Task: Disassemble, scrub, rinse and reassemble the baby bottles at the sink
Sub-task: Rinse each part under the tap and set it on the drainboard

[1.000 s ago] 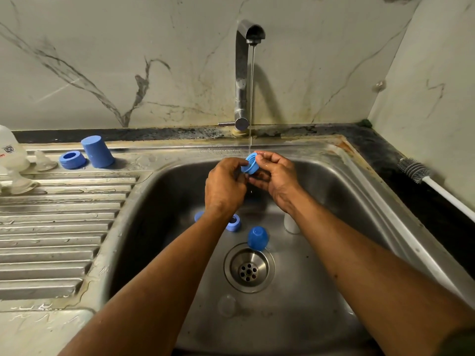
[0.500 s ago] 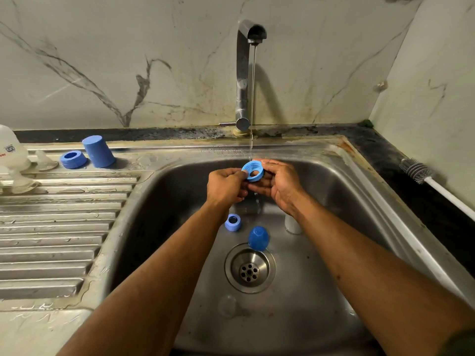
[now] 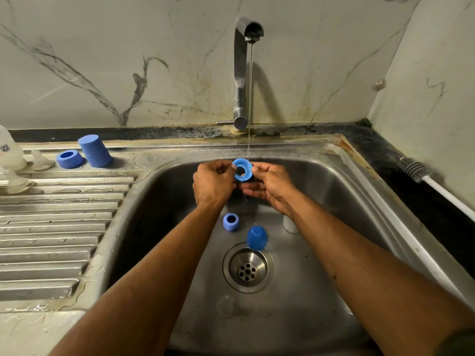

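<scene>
Two hands hold one blue plastic screw ring (image 3: 242, 170) under the thin water stream (image 3: 249, 98) from the chrome tap (image 3: 241, 73), above the steel sink (image 3: 334, 188). Below lie a smaller blue ring (image 3: 231, 222) and a blue domed cap (image 3: 256, 237) (just beside the drain (image 3: 248, 268)). Left hand (image 3: 213, 183) and right hand (image 3: 270, 187) pinch the ring's opposite edges, fingers curled.

Two bare hands meet over the basin, forearms reaching forward.

The left hand (image 3: 213, 182) and right hand (image 3: 270, 187) face each other, each pinching one side of a blue plastic screw ring (image 3: 242, 169) with thumb and fingertips; the right hand's lower fingers extend beneath.
</scene>
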